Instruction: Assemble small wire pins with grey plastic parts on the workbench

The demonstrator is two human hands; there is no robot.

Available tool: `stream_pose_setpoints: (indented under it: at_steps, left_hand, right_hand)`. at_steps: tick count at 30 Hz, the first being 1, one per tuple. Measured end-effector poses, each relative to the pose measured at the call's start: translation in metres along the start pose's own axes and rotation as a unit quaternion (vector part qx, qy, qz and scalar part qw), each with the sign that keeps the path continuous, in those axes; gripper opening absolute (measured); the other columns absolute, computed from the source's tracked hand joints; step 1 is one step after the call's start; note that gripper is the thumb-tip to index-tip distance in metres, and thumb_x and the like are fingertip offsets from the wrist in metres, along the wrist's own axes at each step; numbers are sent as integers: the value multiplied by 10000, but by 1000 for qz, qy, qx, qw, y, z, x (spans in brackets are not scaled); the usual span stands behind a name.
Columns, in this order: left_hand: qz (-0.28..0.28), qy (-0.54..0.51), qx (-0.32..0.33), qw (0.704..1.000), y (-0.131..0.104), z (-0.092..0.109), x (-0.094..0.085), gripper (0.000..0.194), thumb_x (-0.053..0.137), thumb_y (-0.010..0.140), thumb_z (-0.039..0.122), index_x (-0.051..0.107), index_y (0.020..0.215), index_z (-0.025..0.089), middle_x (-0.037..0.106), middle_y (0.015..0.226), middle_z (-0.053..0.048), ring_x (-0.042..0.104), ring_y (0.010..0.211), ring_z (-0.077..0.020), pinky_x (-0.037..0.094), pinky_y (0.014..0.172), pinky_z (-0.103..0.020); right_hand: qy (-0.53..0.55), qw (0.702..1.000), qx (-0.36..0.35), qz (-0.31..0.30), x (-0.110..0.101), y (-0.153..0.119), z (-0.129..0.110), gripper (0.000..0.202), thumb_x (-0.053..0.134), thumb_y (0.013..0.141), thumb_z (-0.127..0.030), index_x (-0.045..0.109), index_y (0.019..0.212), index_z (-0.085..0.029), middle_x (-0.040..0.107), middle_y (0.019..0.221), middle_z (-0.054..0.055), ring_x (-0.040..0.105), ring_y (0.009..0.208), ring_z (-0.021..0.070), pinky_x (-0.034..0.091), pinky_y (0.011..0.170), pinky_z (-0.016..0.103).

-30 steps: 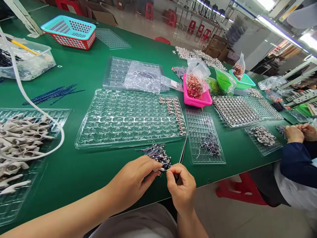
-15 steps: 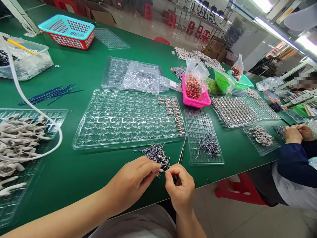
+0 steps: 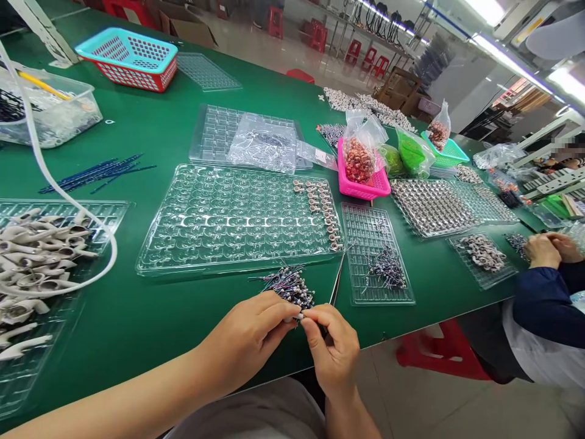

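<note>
Two hands (image 3: 299, 317) pinch a small white piece (image 3: 297, 316) together, with wired parts (image 3: 292, 286) heaped just beyond.

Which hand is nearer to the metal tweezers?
Right. The right hand is directly below the tweezers, their lower end hidden behind its fingers. The left hand is farther off, down and to their left.

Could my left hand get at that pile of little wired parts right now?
Probably yes: the pile sits just beyond your left hand with nothing visible between, though its fingertips are busy pinching a small white piece.
</note>
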State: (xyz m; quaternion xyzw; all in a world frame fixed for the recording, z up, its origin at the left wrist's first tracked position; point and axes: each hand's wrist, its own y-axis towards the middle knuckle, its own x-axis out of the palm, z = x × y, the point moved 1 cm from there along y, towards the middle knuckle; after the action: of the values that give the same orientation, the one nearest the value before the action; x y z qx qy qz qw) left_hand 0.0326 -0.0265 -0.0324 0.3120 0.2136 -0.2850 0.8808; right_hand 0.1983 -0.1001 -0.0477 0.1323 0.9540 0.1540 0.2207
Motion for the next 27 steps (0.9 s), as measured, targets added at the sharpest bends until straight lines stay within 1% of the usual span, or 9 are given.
stream_pose_setpoints:
  at_steps: [2, 8, 15, 20, 22, 27]
  left_hand:
    - [5, -9, -6, 1000, 0, 1, 0, 177, 553, 947, 92, 617, 1086, 179, 687, 845, -30, 628, 742, -149, 509, 655, -251]
    - [26, -16, -8, 1000, 1, 2, -2, 174, 577, 934, 87, 621, 1068, 189, 705, 864, -21, 659, 775, -140, 520, 692, -234]
    - [24, -24, -6, 999, 0, 3, -3, 179, 592, 926, 80, 621, 1077, 174, 700, 868, -25, 655, 778, -137, 523, 691, -234]
    - [17, -31, -3, 999, 2, 2, -2, 189, 586, 929, 78, 624, 1082, 182, 701, 850, -22, 652, 761, -138, 524, 684, -238]
    - [13, -31, -5, 999, 2, 2, -2, 196, 582, 933, 81, 629, 1091, 187, 711, 862, -26, 661, 770, -140, 530, 690, -238]
    - [27, -31, 14, 999, 1, 2, -3, 233, 576, 929, 59, 621, 1120, 184, 726, 887, -30, 679, 784, -136, 548, 705, -234]
  right_hand:
    - [7, 1000, -10, -5, -1, 0, 0, 165, 586, 929, -141, 679, 1031, -231, 705, 889, 24, 669, 811, 149, 539, 728, 270]
    - [26, 999, -17, -9, -2, -1, 2, 215, 628, 913, -183, 674, 1111, -252, 708, 953, 44, 680, 844, 167, 563, 724, 286]
    - [22, 1000, -7, 1, -2, 1, 2, 176, 631, 899, -139, 683, 1031, -242, 711, 902, 27, 681, 839, 162, 557, 731, 280]
    - [27, 999, -34, -1, -1, 0, 2, 255, 626, 895, -91, 688, 1079, -256, 726, 935, 30, 689, 854, 158, 568, 749, 293]
    - [26, 999, -42, 0, -1, 1, 2, 275, 629, 894, -89, 695, 1095, -264, 733, 941, 31, 694, 839, 160, 573, 731, 296]
    - [22, 998, -55, 6, 0, 2, 3, 338, 648, 884, -79, 700, 1136, -299, 743, 952, 25, 696, 814, 160, 570, 711, 302]
